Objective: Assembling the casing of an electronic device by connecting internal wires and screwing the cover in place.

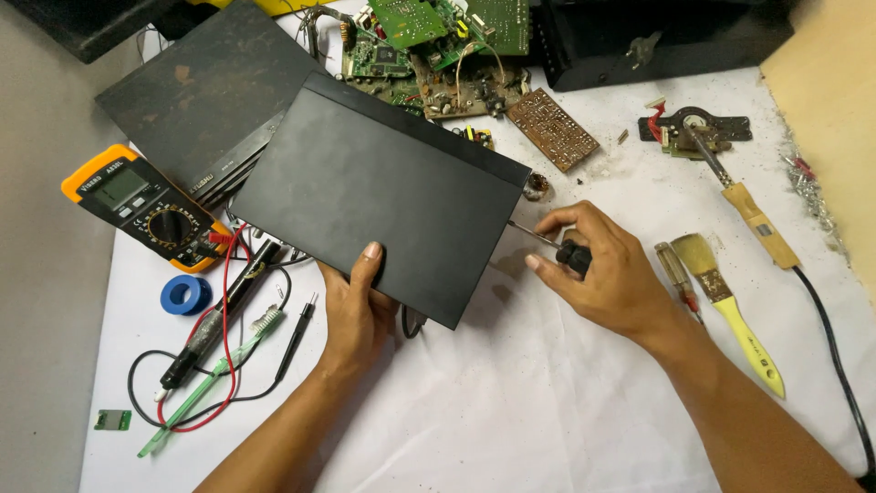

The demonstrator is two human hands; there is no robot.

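Two hands are working on a black box. Left hand is gripping its 6 o'clock edge. Right hand, at 3 o'clock, is holding a screwdriver tight.

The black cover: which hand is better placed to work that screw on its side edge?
Probably the right hand: it grips the screwdriver with the tip at the black cover edge. The left hand is busy steadying the cover's near edge.

The right hand covers most of the screwdriver, the black box hides the left hand's fingers and the screwdriver's tip, and the picture's top edge cuts off the green circuit boards.
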